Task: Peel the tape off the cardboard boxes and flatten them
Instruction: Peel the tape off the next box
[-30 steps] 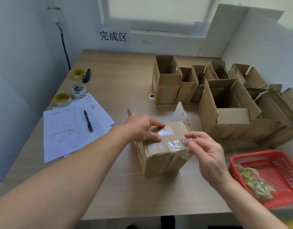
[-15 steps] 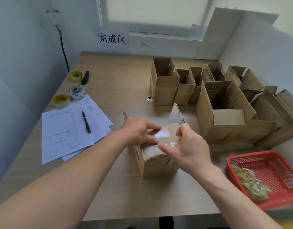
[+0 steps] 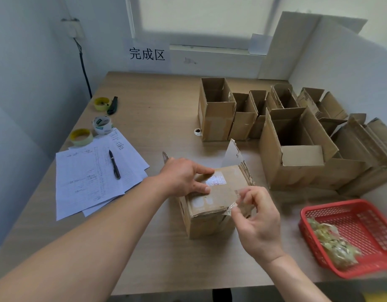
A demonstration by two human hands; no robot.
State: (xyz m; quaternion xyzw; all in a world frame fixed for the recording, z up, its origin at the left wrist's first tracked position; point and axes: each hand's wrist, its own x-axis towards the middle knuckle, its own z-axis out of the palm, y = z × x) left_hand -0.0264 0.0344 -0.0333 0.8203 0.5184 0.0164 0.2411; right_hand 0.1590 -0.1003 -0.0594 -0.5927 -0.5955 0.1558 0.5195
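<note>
Cardboard box (image 3: 212, 205) at frame centre, worn; left hand (image 3: 183, 177) presses its top, right hand (image 3: 255, 216) pinches clear tape (image 3: 237, 204). Red basket (image 3: 362, 212), lower right, holds tape scraps (image 3: 332, 245).

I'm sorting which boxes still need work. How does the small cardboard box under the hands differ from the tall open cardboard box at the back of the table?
The small brown cardboard box is closed on top, with clear tape that the right hand pinches; the left hand presses its top. The tall open cardboard box stands untouched farther back with its top open and looks taller. Both are brown corrugated cardboard, upright, not yet flattened.
</note>
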